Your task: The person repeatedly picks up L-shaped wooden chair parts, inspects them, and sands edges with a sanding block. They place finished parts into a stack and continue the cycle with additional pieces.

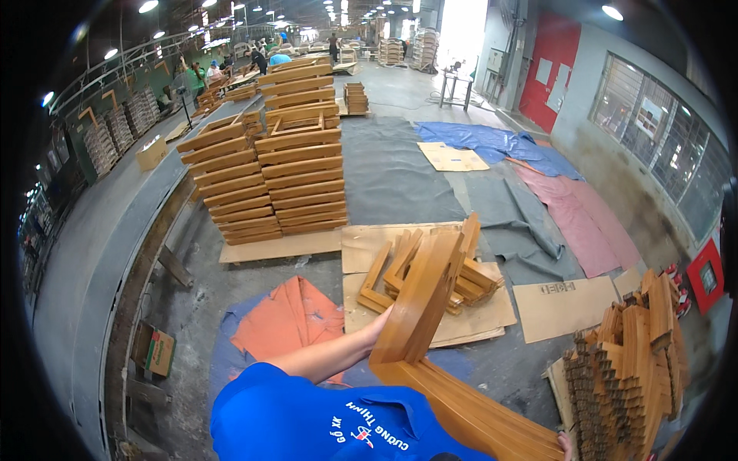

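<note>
A wooden frame [419, 307], bent at an angle, is held up in front of the body, from the center of the frame to its lower right. One limb is pointed up and away; the other is slanted down toward the lower right edge.

Left forearm [323, 359] is extended up and rightward from the blue shirt [300, 419], elbow low. Left hand [380, 326] is closed on the upright limb's left edge; the fingers are mostly hidden by the wood. Right hand [566, 446] is seen only in part at the lower right, fingers set against the slanted limb's end; how far it is closed cannot be told. Right forearm is not shown.

Beyond the wood, loose parts [375, 280] are laid on cardboard [469, 332] at center. A tall stack [304, 161] is seen upper left of center, a pile [638, 353] lower right, and an orange sheet [288, 319] left of center.
</note>
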A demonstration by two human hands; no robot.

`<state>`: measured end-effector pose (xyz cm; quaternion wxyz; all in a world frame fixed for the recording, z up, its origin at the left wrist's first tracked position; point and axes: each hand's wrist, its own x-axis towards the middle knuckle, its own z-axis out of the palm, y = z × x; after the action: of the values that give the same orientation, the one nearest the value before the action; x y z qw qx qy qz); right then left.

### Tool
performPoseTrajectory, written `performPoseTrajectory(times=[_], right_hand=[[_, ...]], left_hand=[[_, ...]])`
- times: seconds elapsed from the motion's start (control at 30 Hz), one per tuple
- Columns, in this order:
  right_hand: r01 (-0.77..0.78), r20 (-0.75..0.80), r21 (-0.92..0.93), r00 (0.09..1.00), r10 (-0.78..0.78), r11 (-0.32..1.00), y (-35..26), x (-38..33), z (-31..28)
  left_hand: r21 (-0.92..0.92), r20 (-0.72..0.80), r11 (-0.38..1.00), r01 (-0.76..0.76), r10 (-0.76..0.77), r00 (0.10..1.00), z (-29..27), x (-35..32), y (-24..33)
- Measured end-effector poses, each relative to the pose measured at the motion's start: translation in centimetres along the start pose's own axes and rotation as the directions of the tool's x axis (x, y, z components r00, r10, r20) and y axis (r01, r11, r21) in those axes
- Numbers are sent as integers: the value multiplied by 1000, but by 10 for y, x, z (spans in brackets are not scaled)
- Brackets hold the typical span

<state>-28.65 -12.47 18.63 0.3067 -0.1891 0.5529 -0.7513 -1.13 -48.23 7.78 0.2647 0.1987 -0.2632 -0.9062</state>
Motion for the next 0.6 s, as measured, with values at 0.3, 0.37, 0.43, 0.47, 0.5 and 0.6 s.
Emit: performPoseTrajectory(times=[0.3,0.37,0.43,0.47,0.5,0.6], right_hand=[[132,-7,27,991,-131,991,-36,80,-118],[204,89,-95,977,-195,974,-50,92,-137],[204,60,-275,979,-195,940,-61,101,-150],[169,-25,-353,982,-190,920,-65,103,-154],[168,-63,-369,977,-205,914,-69,107,-158],[185,-134,-383,958,-252,905,-74,123,-167]], left_hand=[[49,-179,999,13,-4,984,87,124,-55],[130,-162,988,83,-61,985,91,142,-51],[164,-152,982,97,-72,986,101,167,-51],[160,-179,984,81,-52,982,109,178,-52],[198,-150,977,75,-45,988,120,192,-56],[250,-88,967,44,-23,996,151,235,-65]])
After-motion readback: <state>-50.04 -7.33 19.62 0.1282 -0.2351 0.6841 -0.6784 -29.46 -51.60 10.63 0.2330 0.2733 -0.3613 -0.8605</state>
